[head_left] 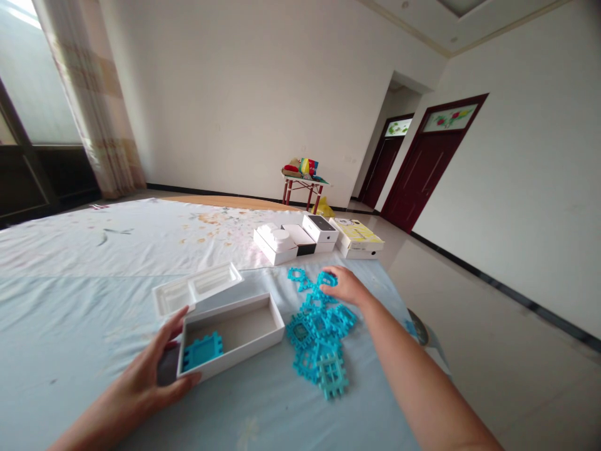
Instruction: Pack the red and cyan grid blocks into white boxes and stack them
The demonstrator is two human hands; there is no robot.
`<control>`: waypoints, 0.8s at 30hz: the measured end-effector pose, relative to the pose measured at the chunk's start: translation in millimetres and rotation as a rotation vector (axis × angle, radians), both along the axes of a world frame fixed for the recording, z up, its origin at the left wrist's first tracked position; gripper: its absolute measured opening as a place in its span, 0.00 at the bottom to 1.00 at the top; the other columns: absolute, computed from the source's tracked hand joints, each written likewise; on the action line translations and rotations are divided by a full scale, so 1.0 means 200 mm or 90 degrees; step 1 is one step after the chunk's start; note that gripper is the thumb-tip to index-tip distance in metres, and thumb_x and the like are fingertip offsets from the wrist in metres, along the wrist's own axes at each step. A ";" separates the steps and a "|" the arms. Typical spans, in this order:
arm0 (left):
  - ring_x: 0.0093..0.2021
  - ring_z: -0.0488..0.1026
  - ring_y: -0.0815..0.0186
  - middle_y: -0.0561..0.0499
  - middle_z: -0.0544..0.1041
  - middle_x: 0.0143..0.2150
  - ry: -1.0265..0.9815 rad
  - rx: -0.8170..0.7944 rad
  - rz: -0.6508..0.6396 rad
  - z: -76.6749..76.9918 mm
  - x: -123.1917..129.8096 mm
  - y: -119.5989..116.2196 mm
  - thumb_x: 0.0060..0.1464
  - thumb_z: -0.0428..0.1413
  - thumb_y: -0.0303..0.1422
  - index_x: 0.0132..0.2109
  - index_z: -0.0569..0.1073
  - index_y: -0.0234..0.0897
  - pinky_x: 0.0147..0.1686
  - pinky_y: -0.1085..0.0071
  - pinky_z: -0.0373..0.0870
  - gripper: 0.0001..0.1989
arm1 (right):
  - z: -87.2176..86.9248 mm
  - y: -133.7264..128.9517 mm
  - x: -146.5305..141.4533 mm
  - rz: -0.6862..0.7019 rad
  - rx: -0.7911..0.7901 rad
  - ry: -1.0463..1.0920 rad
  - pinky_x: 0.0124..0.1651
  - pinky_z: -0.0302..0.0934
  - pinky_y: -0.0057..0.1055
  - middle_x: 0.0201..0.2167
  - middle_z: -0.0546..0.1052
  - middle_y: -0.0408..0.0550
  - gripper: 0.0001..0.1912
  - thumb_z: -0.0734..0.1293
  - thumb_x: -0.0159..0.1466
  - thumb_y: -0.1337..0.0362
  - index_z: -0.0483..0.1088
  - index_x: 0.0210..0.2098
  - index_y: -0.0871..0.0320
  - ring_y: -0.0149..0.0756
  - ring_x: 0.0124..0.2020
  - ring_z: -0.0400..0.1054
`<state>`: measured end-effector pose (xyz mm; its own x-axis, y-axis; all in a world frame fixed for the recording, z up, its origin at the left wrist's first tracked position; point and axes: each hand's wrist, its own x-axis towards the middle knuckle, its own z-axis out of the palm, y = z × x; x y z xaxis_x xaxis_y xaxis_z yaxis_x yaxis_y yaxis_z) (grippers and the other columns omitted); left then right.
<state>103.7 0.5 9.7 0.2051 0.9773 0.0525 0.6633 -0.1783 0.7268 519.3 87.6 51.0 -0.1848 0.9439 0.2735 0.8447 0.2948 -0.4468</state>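
Observation:
My left hand [164,369] grips the left end of an open white box [239,360], thumb at the near side and fingers at the far side. Inside the box, at its left end, lies a blue square piece [203,352] with notched edges. My right hand [345,285] is closed on a blue piece [327,280] at the far end of a pile of blue interlocking pieces [322,326], right of the box. A paler teal piece [332,376] lies at the pile's near end.
A white plastic tray [197,289] lies just behind the box. Farther back stand white boxes [282,250], a phone box [320,233] and a yellow-and-white box [359,241]. The cloth-covered table's right edge runs beside my right forearm.

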 end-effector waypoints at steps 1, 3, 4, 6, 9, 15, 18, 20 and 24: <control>0.60 0.57 0.55 0.43 0.53 0.64 0.002 -0.002 0.001 0.00 0.00 0.00 0.45 0.52 0.49 0.63 0.41 0.41 0.56 0.62 0.58 0.44 | 0.00 0.03 0.02 -0.041 0.007 0.014 0.51 0.57 0.37 0.45 0.71 0.54 0.28 0.68 0.51 0.55 0.67 0.49 0.61 0.44 0.47 0.65; 0.60 0.56 0.55 0.43 0.52 0.64 0.006 -0.006 -0.001 0.00 0.00 0.00 0.45 0.52 0.50 0.63 0.40 0.40 0.57 0.62 0.57 0.44 | -0.02 0.08 0.05 -0.075 -0.021 0.025 0.51 0.57 0.38 0.47 0.71 0.55 0.29 0.68 0.50 0.55 0.66 0.49 0.61 0.45 0.48 0.64; 0.61 0.56 0.56 0.43 0.51 0.64 0.010 -0.007 -0.003 0.00 0.00 0.01 0.46 0.51 0.50 0.63 0.39 0.40 0.57 0.63 0.57 0.44 | -0.03 0.11 0.06 -0.069 -0.047 0.026 0.51 0.57 0.38 0.47 0.71 0.54 0.29 0.69 0.49 0.56 0.67 0.49 0.61 0.45 0.48 0.65; 0.61 0.55 0.56 0.44 0.51 0.64 0.020 -0.011 -0.006 0.00 0.00 0.00 0.47 0.51 0.49 0.63 0.38 0.42 0.57 0.63 0.57 0.43 | -0.06 0.15 0.08 -0.037 -0.097 0.027 0.50 0.59 0.37 0.46 0.72 0.52 0.27 0.71 0.47 0.59 0.68 0.46 0.60 0.44 0.47 0.66; 0.61 0.55 0.56 0.45 0.50 0.65 0.023 -0.022 -0.008 0.00 0.00 0.00 0.48 0.50 0.49 0.63 0.37 0.44 0.58 0.62 0.55 0.43 | -0.11 0.19 0.10 -0.002 -0.151 0.035 0.47 0.61 0.36 0.44 0.74 0.51 0.25 0.71 0.47 0.60 0.70 0.44 0.59 0.43 0.45 0.68; 0.61 0.54 0.56 0.46 0.49 0.65 0.014 -0.034 -0.013 -0.01 -0.01 0.00 0.47 0.50 0.50 0.63 0.36 0.45 0.58 0.61 0.55 0.43 | -0.13 0.19 0.11 0.017 -0.201 0.052 0.46 0.63 0.32 0.44 0.75 0.49 0.28 0.73 0.44 0.60 0.70 0.44 0.59 0.41 0.45 0.69; 0.61 0.54 0.56 0.47 0.49 0.65 0.007 -0.033 -0.016 -0.01 0.00 0.01 0.47 0.50 0.50 0.63 0.36 0.46 0.58 0.60 0.55 0.42 | -0.13 0.19 0.11 -0.022 -0.194 0.045 0.46 0.62 0.30 0.44 0.75 0.50 0.28 0.73 0.44 0.59 0.69 0.44 0.59 0.40 0.45 0.69; 0.61 0.54 0.56 0.46 0.49 0.65 0.002 -0.036 -0.013 0.00 0.01 0.00 0.47 0.50 0.50 0.63 0.37 0.46 0.58 0.60 0.54 0.43 | -0.12 0.19 0.10 -0.075 -0.175 0.030 0.45 0.62 0.31 0.44 0.74 0.52 0.27 0.70 0.48 0.56 0.68 0.45 0.61 0.41 0.45 0.68; 0.62 0.52 0.55 0.45 0.48 0.65 -0.003 -0.034 -0.015 0.03 0.02 -0.01 0.46 0.50 0.50 0.63 0.37 0.43 0.59 0.60 0.52 0.43 | -0.09 0.16 0.05 -0.170 -0.148 -0.018 0.42 0.62 0.32 0.42 0.74 0.53 0.26 0.66 0.51 0.50 0.67 0.45 0.61 0.42 0.43 0.69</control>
